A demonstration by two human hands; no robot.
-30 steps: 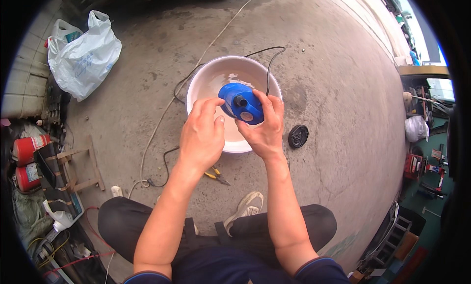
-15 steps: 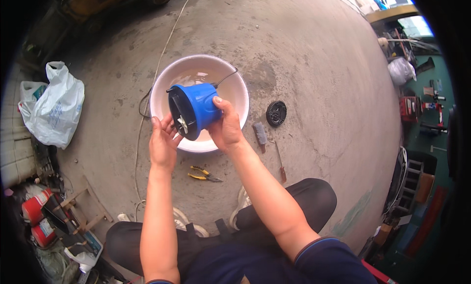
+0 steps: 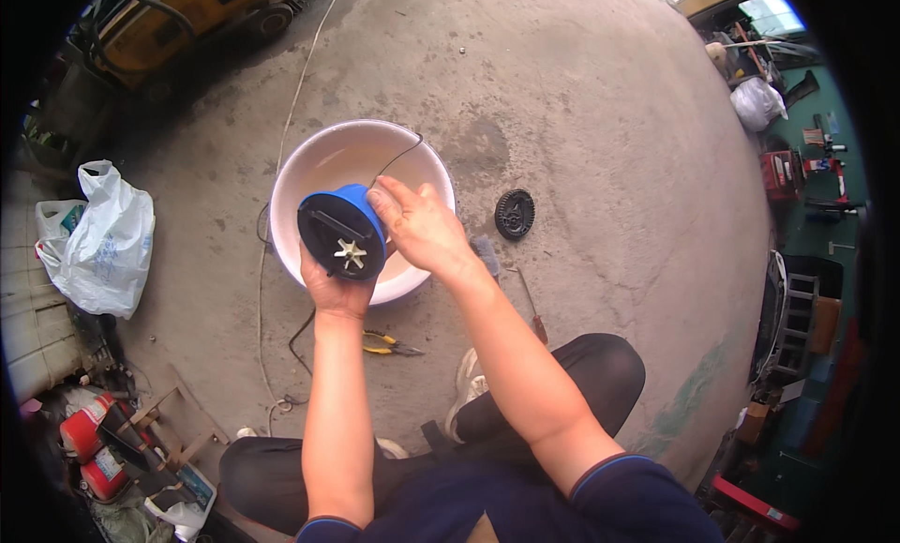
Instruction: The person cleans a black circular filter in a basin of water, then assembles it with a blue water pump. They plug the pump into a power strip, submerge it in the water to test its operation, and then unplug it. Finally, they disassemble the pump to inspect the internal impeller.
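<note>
Dark trouser legs (image 3: 600,374) are spread at the near edge, and a pale shoe (image 3: 467,384) is seen between them. Ahead of the knees, yellow-handled pliers (image 3: 381,344) are laid on the concrete floor (image 3: 619,187). A blue pump (image 3: 352,193) is held up over the near part of a pale, round basin (image 3: 442,182), its black underside tilted toward the viewer and a star-shaped metal impeller (image 3: 350,253) exposed. The pump is clasped from below by the left hand (image 3: 339,292), whose fingers are partly hidden by it. The right hand (image 3: 420,226) is laid at the blue side; whether it is closed on the housing cannot be told. A thin dark cord (image 3: 405,152) is run over the basin's far rim. To the right, a screwdriver (image 3: 531,304) and a round black slotted cover (image 3: 515,215) are set on the floor. Farther left, a white plastic bag (image 3: 117,248) is stood by the wall, and beyond it a yellow machine (image 3: 187,27) is parked.
</note>
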